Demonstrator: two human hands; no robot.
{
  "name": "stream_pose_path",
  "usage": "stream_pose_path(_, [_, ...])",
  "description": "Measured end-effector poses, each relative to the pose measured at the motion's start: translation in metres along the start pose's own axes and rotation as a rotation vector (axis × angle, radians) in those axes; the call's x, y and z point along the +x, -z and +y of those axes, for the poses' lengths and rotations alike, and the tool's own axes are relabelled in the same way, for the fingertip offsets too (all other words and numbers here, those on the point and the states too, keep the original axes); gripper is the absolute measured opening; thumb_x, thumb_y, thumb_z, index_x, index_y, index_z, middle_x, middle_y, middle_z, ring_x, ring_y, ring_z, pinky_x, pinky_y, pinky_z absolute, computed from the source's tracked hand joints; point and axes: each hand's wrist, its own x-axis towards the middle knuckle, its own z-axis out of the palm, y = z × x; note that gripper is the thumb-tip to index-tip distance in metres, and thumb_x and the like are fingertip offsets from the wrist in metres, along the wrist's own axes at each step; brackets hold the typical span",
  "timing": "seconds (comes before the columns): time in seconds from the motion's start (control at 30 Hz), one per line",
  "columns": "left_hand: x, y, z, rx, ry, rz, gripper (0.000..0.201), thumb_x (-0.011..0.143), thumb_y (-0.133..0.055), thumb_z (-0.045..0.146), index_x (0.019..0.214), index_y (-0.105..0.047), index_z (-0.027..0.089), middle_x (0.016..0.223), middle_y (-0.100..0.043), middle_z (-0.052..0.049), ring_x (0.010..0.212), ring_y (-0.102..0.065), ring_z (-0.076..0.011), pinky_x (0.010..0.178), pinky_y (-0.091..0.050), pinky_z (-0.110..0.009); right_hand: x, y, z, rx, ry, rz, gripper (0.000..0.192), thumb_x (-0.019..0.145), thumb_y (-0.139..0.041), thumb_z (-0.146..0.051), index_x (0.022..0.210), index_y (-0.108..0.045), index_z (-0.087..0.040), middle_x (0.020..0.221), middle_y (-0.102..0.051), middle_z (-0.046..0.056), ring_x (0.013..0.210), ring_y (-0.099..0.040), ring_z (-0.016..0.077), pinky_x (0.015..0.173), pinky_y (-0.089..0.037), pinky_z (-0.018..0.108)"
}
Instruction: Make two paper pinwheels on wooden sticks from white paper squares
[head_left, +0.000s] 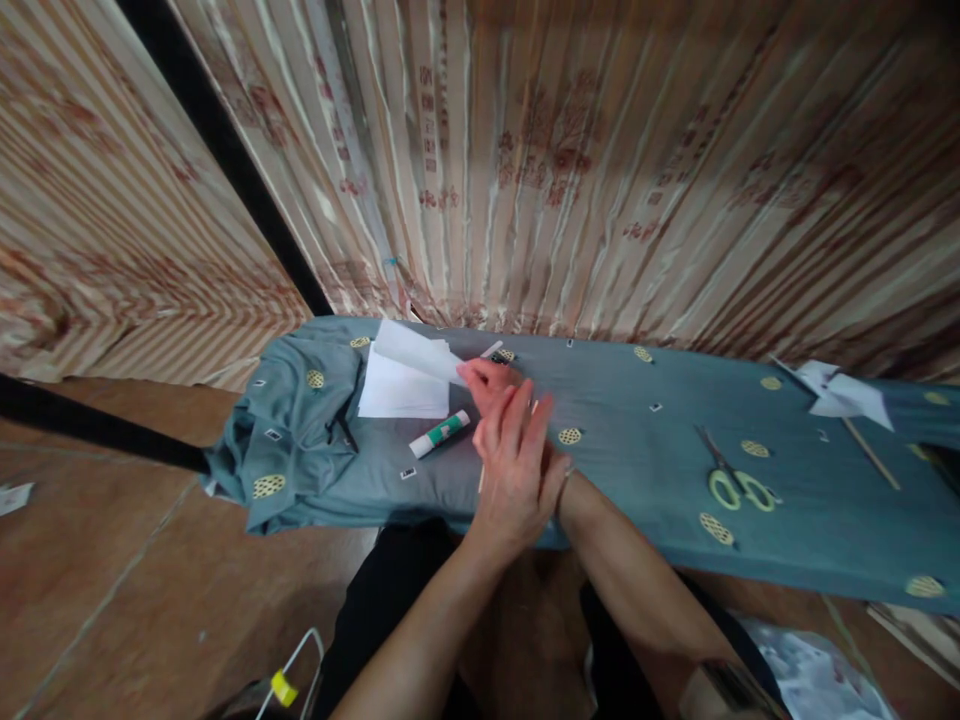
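Observation:
My right hand (pixel 489 378) reaches across to the left with its fingertips pinched on the corner of a white sheet of paper (pixel 411 348), which is raised at a tilt. Beneath that sheet lies a small stack of white paper (pixel 401 393). My left hand (pixel 510 475) crosses over my right hand and wrist, its fingers stretched out, and hides part of them. A thin wooden stick (pixel 481 478) shows partly beside my left hand. A green and white glue stick (pixel 439 434) lies just left of my hands.
The narrow bench has a grey-green cloth (pixel 615 480). Scissors with light green handles (pixel 739 488) and a white paper pinwheel (pixel 846 394) on a stick lie to the right. A striped curtain (pixel 525 180) hangs behind. A plastic bag (pixel 814 670) sits below, at the right.

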Motion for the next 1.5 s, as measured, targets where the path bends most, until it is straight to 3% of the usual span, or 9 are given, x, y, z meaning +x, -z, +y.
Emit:
stream_pose_path(0.1, [-0.004,-0.004,0.008,0.012,-0.055,-0.062,0.058,0.093,-0.049,0.037,0.145,-0.033,0.016,0.149,-0.039,-0.020,0.139,-0.030,-0.0333,0.107,-0.032,-0.052,0.004,0.047,0.002,-0.013,-0.031,0.116,0.040,0.083,-0.055,-0.051,0.058,-0.052,-0.020,0.052,-0.038,-0.006,0.049,-0.035,0.0090,0.045,-0.031,0.023])
stream_pose_path(0.27, [-0.009,-0.016,0.009,-0.038,-0.033,-0.102,0.059,0.093,-0.050,0.036,0.145,-0.031,0.017,0.149,-0.038,-0.019,0.139,-0.030,-0.0322,0.108,-0.031,-0.052,-0.043,0.153,0.014,0.028,-0.108,0.599,0.031,0.075,-0.066,-0.046,0.067,-0.063,-0.016,0.058,-0.055,-0.004,0.052,-0.046,0.0099,0.053,-0.039,0.024])
stream_pose_path(0.4, [-0.009,-0.028,0.003,-0.036,-0.053,-0.122,0.066,0.091,-0.053,0.033,0.149,-0.025,0.017,0.150,-0.037,-0.020,0.139,-0.031,-0.0321,0.110,-0.030,-0.051,-0.090,0.199,0.002,-0.407,-0.014,0.710,0.023,0.081,-0.065,-0.039,0.088,-0.071,-0.017,0.074,-0.070,0.002,0.063,-0.060,0.0163,0.064,-0.048,0.030])
stream_pose_path(0.5, [-0.013,-0.038,0.003,0.013,-0.115,-0.117,0.078,0.089,-0.057,0.033,0.152,-0.015,0.017,0.152,-0.032,-0.021,0.141,-0.028,-0.0335,0.111,-0.029,-0.052,-0.117,0.193,-0.005,-0.730,0.202,0.489,0.016,0.089,-0.058,-0.027,0.097,-0.069,-0.020,0.095,-0.074,0.007,0.088,-0.067,0.0209,0.084,-0.052,0.036])
stream_pose_path(0.6, [-0.020,-0.047,0.006,0.084,-0.174,-0.130,0.082,0.088,-0.059,0.030,0.153,-0.009,0.017,0.155,-0.027,-0.022,0.144,-0.023,-0.0343,0.111,-0.028,-0.052,-0.137,0.173,0.006,-0.799,0.309,0.192,0.018,0.091,-0.051,-0.015,0.101,-0.066,-0.017,0.102,-0.073,0.011,0.099,-0.066,0.0214,0.090,-0.053,0.037])
stream_pose_path(0.8, [-0.029,-0.052,-0.002,0.157,-0.245,-0.371,0.057,0.085,-0.055,0.015,0.140,-0.041,0.020,0.143,-0.048,-0.015,0.139,-0.033,-0.0323,0.113,-0.018,-0.054,-0.172,0.155,0.036,-0.688,0.286,-0.037,0.025,0.088,-0.049,-0.009,0.104,-0.065,-0.018,0.104,-0.072,0.010,0.101,-0.065,0.0226,0.088,-0.057,0.041])
stream_pose_path(0.97, [-0.031,-0.049,-0.011,0.104,-0.218,-0.530,0.040,0.084,-0.049,0.008,0.119,-0.061,0.025,0.116,-0.069,-0.006,0.114,-0.056,-0.0266,0.106,-0.024,-0.054,-0.177,0.167,0.046,-0.551,0.081,-0.095,0.041,0.083,-0.051,-0.008,0.120,-0.061,-0.023,0.123,-0.066,0.009,0.118,-0.059,0.0234,0.101,-0.051,0.046])
stream_pose_path(1.2, [-0.039,-0.044,-0.008,0.011,-0.149,-0.619,0.031,0.087,-0.057,0.020,0.118,-0.061,0.020,0.117,-0.068,-0.009,0.103,-0.058,-0.0260,0.089,-0.042,-0.046,-0.157,0.182,0.063,-0.445,-0.077,-0.073,0.028,0.087,-0.055,-0.016,0.112,-0.064,-0.026,0.117,-0.070,0.004,0.112,-0.063,0.0209,0.108,-0.041,0.050])
stream_pose_path(1.5, [-0.048,-0.044,-0.015,-0.035,0.017,-0.445,0.066,0.093,-0.048,0.016,0.152,-0.017,0.020,0.118,-0.066,-0.013,0.100,-0.066,-0.0221,0.083,-0.057,-0.035,-0.132,0.167,0.068,-0.503,-0.183,0.030,0.042,0.089,-0.060,-0.029,0.130,-0.053,-0.025,0.113,-0.071,0.007,0.109,-0.063,0.0257,0.097,-0.047,0.048])
